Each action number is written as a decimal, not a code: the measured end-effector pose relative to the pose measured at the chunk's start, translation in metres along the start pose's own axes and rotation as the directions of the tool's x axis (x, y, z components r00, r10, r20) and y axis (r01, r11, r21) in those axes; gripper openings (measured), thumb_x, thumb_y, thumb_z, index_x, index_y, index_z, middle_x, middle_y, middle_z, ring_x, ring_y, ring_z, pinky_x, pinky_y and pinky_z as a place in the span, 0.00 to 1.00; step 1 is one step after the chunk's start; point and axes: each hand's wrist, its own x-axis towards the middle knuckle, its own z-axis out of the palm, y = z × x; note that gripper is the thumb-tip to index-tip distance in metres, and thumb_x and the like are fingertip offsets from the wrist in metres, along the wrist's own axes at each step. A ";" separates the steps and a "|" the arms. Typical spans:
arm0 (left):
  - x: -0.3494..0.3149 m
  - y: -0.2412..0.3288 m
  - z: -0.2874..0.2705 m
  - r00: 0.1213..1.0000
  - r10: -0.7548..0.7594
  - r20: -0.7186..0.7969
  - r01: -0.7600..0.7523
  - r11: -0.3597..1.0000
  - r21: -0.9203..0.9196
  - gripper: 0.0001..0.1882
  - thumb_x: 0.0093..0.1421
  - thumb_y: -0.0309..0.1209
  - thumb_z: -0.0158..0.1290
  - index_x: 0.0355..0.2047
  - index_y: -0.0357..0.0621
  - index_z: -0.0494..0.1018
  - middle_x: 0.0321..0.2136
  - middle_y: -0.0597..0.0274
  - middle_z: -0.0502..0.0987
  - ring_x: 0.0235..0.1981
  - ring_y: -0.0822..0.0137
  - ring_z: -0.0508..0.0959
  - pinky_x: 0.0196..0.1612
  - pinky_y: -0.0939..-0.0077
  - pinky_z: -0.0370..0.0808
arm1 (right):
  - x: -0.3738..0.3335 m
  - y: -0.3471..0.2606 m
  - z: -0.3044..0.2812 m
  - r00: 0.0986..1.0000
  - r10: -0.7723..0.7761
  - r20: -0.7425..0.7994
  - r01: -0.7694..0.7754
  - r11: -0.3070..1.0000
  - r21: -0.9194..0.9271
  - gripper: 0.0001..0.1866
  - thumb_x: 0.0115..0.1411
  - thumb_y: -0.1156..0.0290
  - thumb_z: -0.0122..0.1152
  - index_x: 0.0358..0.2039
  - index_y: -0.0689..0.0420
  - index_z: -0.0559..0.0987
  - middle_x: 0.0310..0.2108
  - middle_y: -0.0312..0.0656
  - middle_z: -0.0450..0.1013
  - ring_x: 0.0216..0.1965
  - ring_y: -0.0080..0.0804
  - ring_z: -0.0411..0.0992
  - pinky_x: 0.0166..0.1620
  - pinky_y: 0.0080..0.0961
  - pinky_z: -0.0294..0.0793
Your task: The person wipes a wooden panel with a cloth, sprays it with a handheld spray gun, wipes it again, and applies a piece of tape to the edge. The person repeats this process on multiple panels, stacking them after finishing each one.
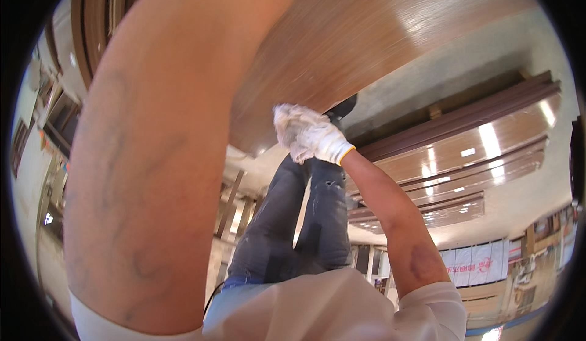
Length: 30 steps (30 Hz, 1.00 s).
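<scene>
A large brown wood-grained panel [366, 42] with a glossy sheen spans the upper middle of the view. My right hand [326, 141], in a white knitted glove with a yellow-edged cuff, is closed around a crumpled whitish cloth [290, 124]. The cloth is at the panel's near edge; blur keeps me from telling how firmly it touches. My bare left arm [152, 139] reaches up across the left side and over part of the panel. My left hand lies beyond the top of the picture.
More glossy brown panels [482, 146] lie in a row at the right, with long dark boards [452, 115] beside them. Brown boards [91, 30] stand at the upper left. A white banner [476, 263] hangs at the lower right. My legs [293, 219] are just below the panel.
</scene>
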 end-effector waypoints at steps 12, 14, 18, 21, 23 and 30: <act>0.011 0.014 -0.009 0.996 0.040 0.081 -0.033 0.996 -0.084 0.24 0.60 0.25 0.54 0.57 0.44 0.67 0.71 0.46 0.60 0.72 0.41 0.58 0.71 0.44 0.54 | -0.084 0.265 -0.354 0.723 0.474 -0.502 -0.559 0.829 -0.022 0.18 0.47 0.66 0.72 0.41 0.45 0.80 0.59 0.33 0.73 0.68 0.51 0.60 0.67 0.46 0.65; 0.013 0.014 -0.011 0.995 0.071 0.063 -0.059 0.983 -0.176 0.25 0.59 0.21 0.53 0.58 0.43 0.67 0.71 0.43 0.59 0.71 0.38 0.58 0.70 0.41 0.55 | -0.083 0.307 -0.398 0.685 0.431 -0.588 -0.578 0.812 -0.077 0.18 0.48 0.67 0.71 0.41 0.45 0.80 0.58 0.34 0.74 0.68 0.52 0.61 0.69 0.46 0.62; 0.011 0.015 -0.019 0.989 0.060 0.133 -0.042 0.990 -0.135 0.26 0.58 0.19 0.54 0.57 0.42 0.64 0.71 0.39 0.57 0.73 0.37 0.53 0.74 0.41 0.46 | -0.093 0.395 -0.480 0.617 0.347 -0.706 -0.649 0.732 -0.207 0.13 0.52 0.68 0.67 0.40 0.46 0.83 0.57 0.40 0.75 0.67 0.51 0.62 0.73 0.48 0.53; 0.011 0.016 -0.023 0.982 0.069 0.177 -0.054 0.995 -0.084 0.27 0.59 0.19 0.53 0.57 0.43 0.59 0.71 0.36 0.55 0.72 0.33 0.54 0.72 0.38 0.47 | -0.099 0.450 -0.535 0.574 0.338 -0.746 -0.683 0.700 -0.208 0.16 0.56 0.68 0.64 0.45 0.38 0.85 0.59 0.43 0.74 0.66 0.52 0.63 0.74 0.47 0.52; 0.013 0.016 -0.025 0.979 0.077 0.191 -0.068 0.996 -0.054 0.25 0.60 0.21 0.52 0.57 0.43 0.59 0.71 0.34 0.55 0.72 0.32 0.54 0.71 0.37 0.48 | -0.088 0.457 -0.554 0.468 0.329 -0.820 -0.752 0.636 -0.174 0.18 0.58 0.68 0.63 0.50 0.47 0.83 0.61 0.49 0.71 0.67 0.54 0.62 0.73 0.47 0.53; 0.009 0.013 -0.023 0.979 0.105 0.173 -0.100 0.994 -0.037 0.18 0.66 0.26 0.48 0.55 0.42 0.60 0.70 0.34 0.57 0.70 0.33 0.57 0.70 0.37 0.51 | 0.006 0.279 -0.453 0.831 0.344 -0.437 -0.350 0.934 0.068 0.26 0.67 0.64 0.56 0.64 0.54 0.66 0.60 0.40 0.68 0.62 0.40 0.67 0.63 0.36 0.70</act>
